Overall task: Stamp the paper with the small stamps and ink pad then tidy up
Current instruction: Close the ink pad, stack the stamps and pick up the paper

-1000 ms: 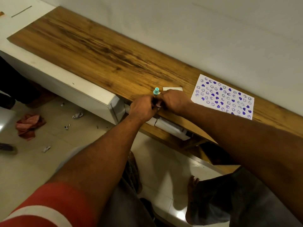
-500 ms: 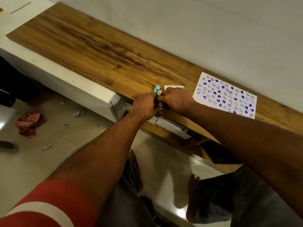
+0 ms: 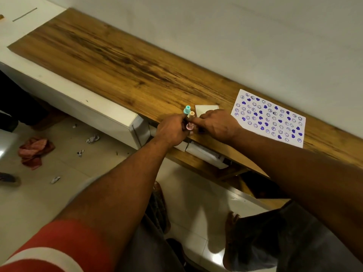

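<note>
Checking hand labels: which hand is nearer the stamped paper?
Right. The right hand is just left of the paper, close beside its edge. The left hand is farther left, gripping the stamps.

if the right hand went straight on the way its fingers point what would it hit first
Most likely the small stamps bunched in the left hand: the right hand points left at them, fingertip almost touching the pink one, though depth is unclear.
</note>
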The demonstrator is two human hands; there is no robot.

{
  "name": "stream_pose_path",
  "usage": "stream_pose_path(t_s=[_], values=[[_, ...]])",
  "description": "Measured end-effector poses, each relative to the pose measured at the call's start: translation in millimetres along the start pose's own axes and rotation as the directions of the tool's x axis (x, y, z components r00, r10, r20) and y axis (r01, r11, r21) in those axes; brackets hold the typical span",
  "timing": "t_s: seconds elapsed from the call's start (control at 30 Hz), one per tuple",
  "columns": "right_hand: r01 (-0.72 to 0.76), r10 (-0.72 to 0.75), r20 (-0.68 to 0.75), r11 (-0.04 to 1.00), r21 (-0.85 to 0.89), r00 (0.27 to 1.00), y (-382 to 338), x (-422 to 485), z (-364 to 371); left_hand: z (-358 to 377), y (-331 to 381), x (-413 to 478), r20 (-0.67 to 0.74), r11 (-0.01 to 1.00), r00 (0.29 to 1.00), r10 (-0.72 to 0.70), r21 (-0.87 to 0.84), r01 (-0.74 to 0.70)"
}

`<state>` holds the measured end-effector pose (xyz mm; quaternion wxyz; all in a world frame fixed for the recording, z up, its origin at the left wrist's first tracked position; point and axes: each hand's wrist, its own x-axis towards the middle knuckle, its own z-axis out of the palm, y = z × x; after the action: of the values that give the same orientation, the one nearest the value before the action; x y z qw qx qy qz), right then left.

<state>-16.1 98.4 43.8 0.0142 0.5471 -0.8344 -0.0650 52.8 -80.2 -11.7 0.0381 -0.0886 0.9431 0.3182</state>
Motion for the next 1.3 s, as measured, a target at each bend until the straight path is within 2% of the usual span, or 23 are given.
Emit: stream_pose_path(t_s=[0.03,0.1,0.17,0.23,0.3,0.4,0.57,0.77,0.93,1.13,1.3], values=[[-0.067,0.069,-0.035,0.997,0.047,0.997,5,-4,0,0,0,-1,-0.009,1.000,1.000,-0.006,-0.005,0.006],[-0.274,0.295,-0.073,0.937,0.218,0.953,16,-10,-4,-1,2,-2,-0.015,1.000,1.000,-0.015,0.001,0.015],[-0.428,0.475,-0.037,0.822,0.377,0.879,29,-10,-2,-3,4,-3,-0.036,0.999,0.999,-0.035,0.008,0.036],[-0.506,0.552,0.032,0.737,0.447,0.833,41,-5,1,-6,5,-4,-0.098,0.998,0.994,-0.053,0.036,0.056],[-0.543,0.548,0.123,0.723,0.428,0.827,51,3,4,-8,8,-8,-0.169,0.991,0.985,-0.044,0.118,0.064],[-0.539,0.486,0.235,0.775,0.329,0.842,58,19,7,-7,17,-16,-0.242,0.971,0.970,0.013,0.234,0.045],[-0.520,0.445,0.290,0.806,0.283,0.847,61,29,18,2,33,-21,-0.192,0.931,0.976,0.102,0.364,-0.026],[-0.497,0.430,0.263,0.815,0.298,0.864,64,28,25,-3,40,-17,-0.206,0.909,0.963,0.172,0.411,-0.074],[-0.483,0.432,0.221,0.817,0.314,0.874,66,28,23,8,40,-19,-0.157,0.874,0.958,0.238,0.465,-0.141],[-0.413,0.408,0.093,0.834,0.365,0.908,57,10,19,23,36,-20,-0.094,0.875,0.976,0.197,0.465,-0.132],[-0.331,0.355,0.010,0.861,0.386,0.935,45,-9,15,31,34,-20,-0.112,0.885,0.977,0.181,0.451,-0.112]])
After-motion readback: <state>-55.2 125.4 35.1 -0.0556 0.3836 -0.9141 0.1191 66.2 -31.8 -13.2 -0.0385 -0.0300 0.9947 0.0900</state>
